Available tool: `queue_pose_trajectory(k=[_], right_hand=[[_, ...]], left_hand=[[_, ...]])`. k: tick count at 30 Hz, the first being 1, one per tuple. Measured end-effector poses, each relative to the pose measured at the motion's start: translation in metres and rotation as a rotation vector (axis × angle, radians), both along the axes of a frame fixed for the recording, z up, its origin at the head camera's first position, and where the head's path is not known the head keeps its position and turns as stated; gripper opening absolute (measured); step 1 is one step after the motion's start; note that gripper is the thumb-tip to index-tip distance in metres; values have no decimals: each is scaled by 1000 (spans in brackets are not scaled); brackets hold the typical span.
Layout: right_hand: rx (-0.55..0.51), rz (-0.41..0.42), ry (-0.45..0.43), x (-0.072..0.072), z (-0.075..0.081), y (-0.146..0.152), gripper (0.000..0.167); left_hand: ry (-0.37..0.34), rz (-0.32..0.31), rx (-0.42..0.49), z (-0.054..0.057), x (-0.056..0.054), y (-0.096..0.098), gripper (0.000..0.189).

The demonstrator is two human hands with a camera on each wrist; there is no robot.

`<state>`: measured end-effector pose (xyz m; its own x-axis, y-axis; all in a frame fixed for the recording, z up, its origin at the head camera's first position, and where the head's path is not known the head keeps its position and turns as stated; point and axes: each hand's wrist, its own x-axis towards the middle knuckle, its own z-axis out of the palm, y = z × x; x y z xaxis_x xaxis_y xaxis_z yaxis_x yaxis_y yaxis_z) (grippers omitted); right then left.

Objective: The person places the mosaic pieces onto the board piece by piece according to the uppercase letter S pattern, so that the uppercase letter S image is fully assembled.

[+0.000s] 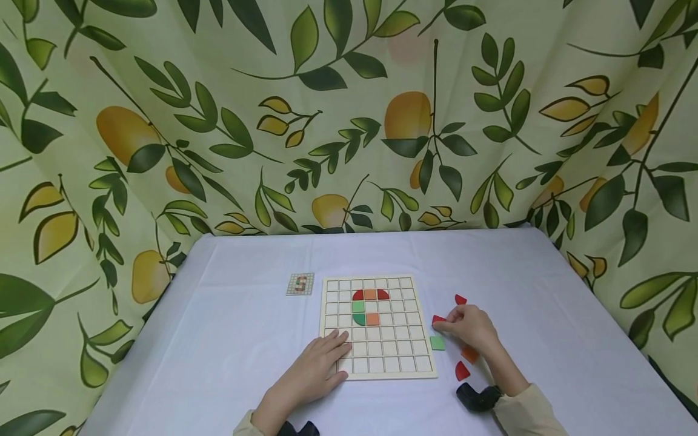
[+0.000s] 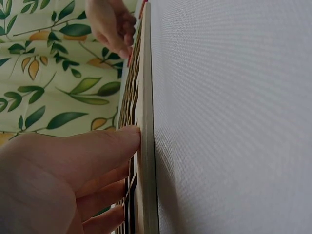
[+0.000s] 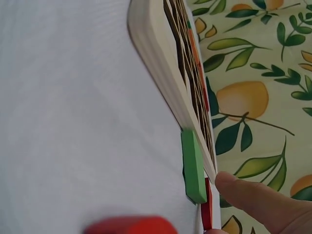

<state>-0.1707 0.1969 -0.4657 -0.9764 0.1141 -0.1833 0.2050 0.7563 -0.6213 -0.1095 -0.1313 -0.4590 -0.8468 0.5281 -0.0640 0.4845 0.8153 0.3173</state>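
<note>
A wooden grid board (image 1: 390, 372) lies on the table. In its upper left cells sit two red quarter-round tiles (image 1: 383, 294), two orange square tiles (image 1: 372, 319), a light green square (image 1: 357, 306) and a dark green quarter-round tile (image 1: 358, 319). My left hand (image 1: 318, 367) rests on the board's near left corner, its thumb (image 2: 112, 146) at the near edge. Right of the board, my right hand (image 1: 470, 329) pinches a red quarter-round tile (image 1: 437, 320) between thumb and index finger. A loose green square tile (image 3: 193, 168) touches the board's right edge.
More loose tiles lie around my right hand: a red one (image 1: 460, 299) beyond it, an orange one (image 1: 469, 354) beneath the wrist and a red one (image 1: 462, 370) nearer. A small pattern card (image 1: 292, 284) lies beyond the board's left side. A patterned curtain (image 1: 349, 151) surrounds the table.
</note>
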Motion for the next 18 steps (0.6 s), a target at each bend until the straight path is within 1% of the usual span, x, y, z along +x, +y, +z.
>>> queue_pose_trajectory(k=[4, 12, 18], right_hand=[[-5, 6, 32, -1, 0, -2, 35], [-9, 21, 69, -3, -3, -9, 30], [9, 22, 71, -4, -3, -12, 28]], left_hand=[[0, 2, -1, 1, 0, 0, 50], [-8, 3, -1, 1, 0, 0, 50], [2, 1, 2, 1, 0, 0, 50]])
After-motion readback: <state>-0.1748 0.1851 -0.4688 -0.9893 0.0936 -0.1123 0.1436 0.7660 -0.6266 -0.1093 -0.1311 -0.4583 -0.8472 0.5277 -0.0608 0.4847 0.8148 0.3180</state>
